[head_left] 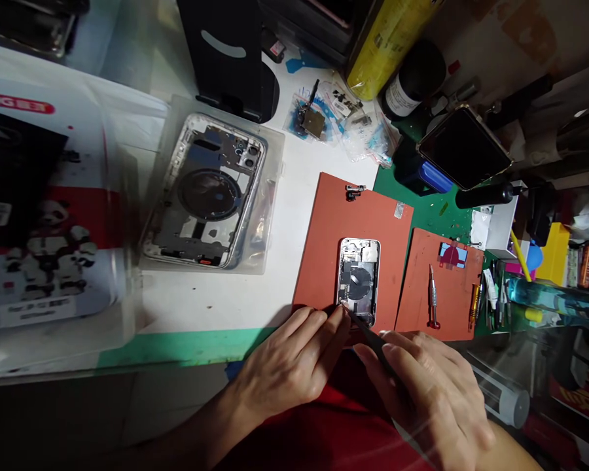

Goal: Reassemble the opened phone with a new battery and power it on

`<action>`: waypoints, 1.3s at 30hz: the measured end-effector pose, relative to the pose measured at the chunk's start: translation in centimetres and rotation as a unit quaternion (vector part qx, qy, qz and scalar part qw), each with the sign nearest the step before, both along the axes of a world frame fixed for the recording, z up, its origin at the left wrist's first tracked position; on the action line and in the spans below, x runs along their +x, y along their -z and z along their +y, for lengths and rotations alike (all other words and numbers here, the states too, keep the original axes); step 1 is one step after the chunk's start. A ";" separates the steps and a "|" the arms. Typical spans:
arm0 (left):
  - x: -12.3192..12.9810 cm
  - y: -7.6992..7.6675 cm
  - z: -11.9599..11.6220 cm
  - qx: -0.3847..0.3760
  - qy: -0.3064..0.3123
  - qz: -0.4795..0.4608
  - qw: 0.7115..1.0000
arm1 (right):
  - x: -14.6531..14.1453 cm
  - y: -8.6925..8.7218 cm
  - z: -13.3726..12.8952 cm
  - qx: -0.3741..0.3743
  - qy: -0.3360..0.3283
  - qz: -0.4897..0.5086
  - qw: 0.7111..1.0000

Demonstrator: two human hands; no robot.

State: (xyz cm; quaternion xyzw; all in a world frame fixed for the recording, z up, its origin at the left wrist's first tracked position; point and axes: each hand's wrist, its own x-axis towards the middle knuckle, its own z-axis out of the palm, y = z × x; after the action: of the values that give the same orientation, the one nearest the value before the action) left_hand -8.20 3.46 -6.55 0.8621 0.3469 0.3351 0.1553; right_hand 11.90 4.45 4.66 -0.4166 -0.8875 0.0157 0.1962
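An opened phone housing [359,278] with a round dark coil inside lies on a reddish-brown mat [319,248]. My left hand [294,353] rests at the mat's front edge, its fingers bent and close together, with the index fingertip at the housing's lower left corner. Whatever that fingertip presses is too small to make out. In my right hand [422,386] is a slim dark tool [373,341], whose tip reaches the lower left part of the housing beside my left fingertip. Small metal parts [355,192] sit near the mat's top edge.
A larger phone housing [211,190] lies in a clear tray on the left. On a second mat [417,288] at the right is a screwdriver [432,297]. Behind stand a black stand [220,65], a yellow can [387,46] and a dark bottle [415,78].
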 end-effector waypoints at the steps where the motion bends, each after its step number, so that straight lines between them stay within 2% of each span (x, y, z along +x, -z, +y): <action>1: 0.0 0.0 0.0 -0.001 -0.002 -0.003 1.000 | -0.2 -0.1 0.3 -0.003 -0.002 -0.005 1.000; 9: 0.1 -0.3 0.2 0.012 -0.002 -0.003 1.000 | -0.8 -0.7 1.5 0.002 -0.030 -0.012 0.999; 16: 0.1 -0.3 -0.2 0.032 -0.007 0.011 0.999 | -0.5 -0.2 1.0 -0.038 -0.011 0.045 0.998; 20: 0.4 -0.3 -0.3 0.031 -0.018 0.014 0.999 | -0.2 -0.5 0.8 -0.102 -0.029 0.040 0.994; 24: 0.7 -0.3 -0.4 0.030 -0.031 0.003 0.999 | 0.8 -0.7 1.0 -0.118 -0.030 0.011 0.993; 26: 0.7 -0.3 -0.5 0.036 -0.033 0.012 0.999 | 1.3 -0.7 0.9 -0.154 -0.033 0.004 0.988; 29: 0.7 -0.4 -0.4 0.046 -0.035 0.022 0.998 | 1.8 -1.1 0.7 -0.206 -0.069 0.001 0.976; 31: 0.7 -0.4 -0.4 0.045 -0.035 0.023 0.998 | 1.5 -1.4 0.7 -0.189 -0.075 -0.011 0.979; 36: 0.8 -0.2 -0.4 0.037 -0.041 0.014 0.998 | 0.1 -1.3 1.8 -0.050 -0.055 -0.036 0.997; 39: 0.8 -0.1 -0.4 0.033 -0.036 0.013 0.999 | -0.1 -1.0 2.2 -0.041 -0.060 -0.028 0.997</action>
State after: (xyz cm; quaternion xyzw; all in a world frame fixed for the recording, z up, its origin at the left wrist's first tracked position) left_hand -7.44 3.06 -6.42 0.8582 0.3682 0.3401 0.1102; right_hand 11.80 6.61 5.70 -0.3704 -0.9147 0.0520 0.1530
